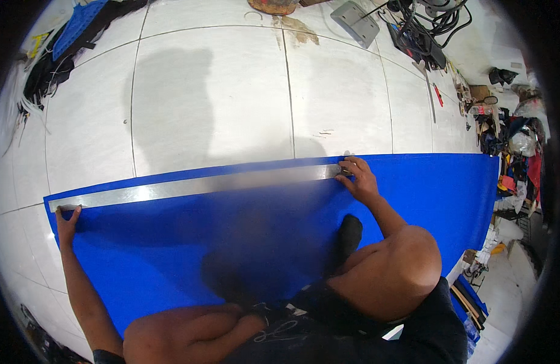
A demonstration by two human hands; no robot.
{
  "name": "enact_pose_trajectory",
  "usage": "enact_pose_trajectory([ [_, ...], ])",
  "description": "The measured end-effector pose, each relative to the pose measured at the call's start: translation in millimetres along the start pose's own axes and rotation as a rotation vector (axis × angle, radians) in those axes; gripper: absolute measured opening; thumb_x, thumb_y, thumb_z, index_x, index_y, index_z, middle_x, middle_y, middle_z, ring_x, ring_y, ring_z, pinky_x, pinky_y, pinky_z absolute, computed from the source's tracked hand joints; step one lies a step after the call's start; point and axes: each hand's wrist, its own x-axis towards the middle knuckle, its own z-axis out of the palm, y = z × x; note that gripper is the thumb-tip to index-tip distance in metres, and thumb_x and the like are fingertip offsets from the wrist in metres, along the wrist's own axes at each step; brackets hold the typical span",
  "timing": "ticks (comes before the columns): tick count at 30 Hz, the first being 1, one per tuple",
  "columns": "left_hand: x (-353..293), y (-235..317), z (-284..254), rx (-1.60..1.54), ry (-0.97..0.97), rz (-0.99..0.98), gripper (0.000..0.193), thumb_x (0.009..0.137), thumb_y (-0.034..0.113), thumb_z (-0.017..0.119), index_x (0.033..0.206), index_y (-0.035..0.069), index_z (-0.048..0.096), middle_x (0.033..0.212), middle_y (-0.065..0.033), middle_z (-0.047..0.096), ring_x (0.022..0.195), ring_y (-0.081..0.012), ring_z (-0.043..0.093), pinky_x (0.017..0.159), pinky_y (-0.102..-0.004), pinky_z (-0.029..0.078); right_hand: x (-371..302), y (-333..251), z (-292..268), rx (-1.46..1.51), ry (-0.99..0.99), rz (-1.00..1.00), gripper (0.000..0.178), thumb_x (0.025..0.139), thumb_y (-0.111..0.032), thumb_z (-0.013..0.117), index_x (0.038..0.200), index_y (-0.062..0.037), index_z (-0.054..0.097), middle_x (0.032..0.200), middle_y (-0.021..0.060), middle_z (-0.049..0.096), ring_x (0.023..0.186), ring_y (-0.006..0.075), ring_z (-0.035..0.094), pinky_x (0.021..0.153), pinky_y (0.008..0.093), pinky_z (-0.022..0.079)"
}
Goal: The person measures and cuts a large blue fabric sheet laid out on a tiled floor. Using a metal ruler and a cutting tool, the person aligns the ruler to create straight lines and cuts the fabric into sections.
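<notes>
Far beyond the left end of a long, straight, silvery metal ruler (201,185), a heap of black, stringy material (46,76) lies on the white tiled floor (249,97), with a bright blue, perforated-looking piece (77,27) on its upper side. At the ruler's left end, the left hand (66,227) comes up from the near side, thumb and a finger spread apart, their tips at the ruler's near edge, the hand not closed around anything. The ruler lies flat, tilted slightly so that its right end sits farther from the person, along the far edge of a wide, smooth, deep-blue sheet (413,200); a narrow blue strip shows beyond the ruler, and most of the sheet spreads out on its near side and past its right end. Well beyond the ruler's right half stands a brown, rounded object (272,6), cut off by the frame. On the near side of its right end, a foot in a dark covering (350,233) rests on the sheet. At that right end, the right hand (362,180) has bent fingers and thumb set about the tip; whether it grips something small there, I cannot tell. Farther off, beyond and right of the ruler, are a flat grey plate (356,24), tangled black cables (438,24), a slim red tool (438,95) and, last, a mixed pile of bags and cloth (522,145).
</notes>
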Motion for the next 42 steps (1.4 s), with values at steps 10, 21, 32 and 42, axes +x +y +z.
enact_pose_trajectory([
  [10, -3.2, 7.4, 3.3, 0.011, 0.002, -0.006, 0.118, 0.074, 0.06, 0.083, 0.148, -0.015, 0.031, 0.151, -0.032, 0.04, 0.144, -0.0386, 0.038, 0.118, -0.0423, 0.031, -3.5, 3.3, 1.7, -0.019, 0.016, 0.019, 0.043, 0.084, -0.028, 0.08, 0.123, -0.0165, 0.067, 0.127, 0.0114, 0.063, 0.121, 0.0328, 0.058, 0.101, 0.0426, 0.051],
  [21, -19.8, 39.7, 0.2, -0.045, -0.003, 0.041, 0.111, 0.071, 0.056, 0.087, 0.143, -0.014, 0.04, 0.141, -0.0291, 0.051, 0.133, -0.0358, 0.05, 0.111, -0.0417, 0.04, -6.2, 8.3, 1.2, 0.101, 0.047, 0.073, 0.043, 0.081, -0.021, 0.083, 0.122, -0.0141, 0.071, 0.127, 0.0122, 0.064, 0.123, 0.032, 0.059, 0.103, 0.0429, 0.05],
  [32, -31.5, 47.9, -15.2, 0.063, 0.039, -0.032, 0.128, 0.065, 0.07, 0.082, 0.149, -0.013, 0.031, 0.154, -0.0316, 0.035, 0.145, -0.0401, 0.036, 0.119, -0.0438, 0.033, -7.1, 24.9, 17.6, 0.081, 0.013, 0.116, 0.05, 0.077, -0.01, 0.084, 0.125, -0.0116, 0.07, 0.133, 0.0131, 0.061, 0.125, 0.032, 0.057, 0.106, 0.0413, 0.047],
  [42, -40.5, 59.1, -20.4, 0.049, 0.044, -0.108, 0.128, 0.061, 0.07, 0.085, 0.146, -0.013, 0.036, 0.15, -0.0293, 0.042, 0.14, -0.0401, 0.043, 0.115, -0.0448, 0.038, -3.9, 33.7, 20.0, 0.055, 0.038, 0.041, 0.048, 0.078, -0.011, 0.083, 0.124, -0.0102, 0.069, 0.131, 0.0153, 0.061, 0.123, 0.0343, 0.057, 0.105, 0.0423, 0.047],
])
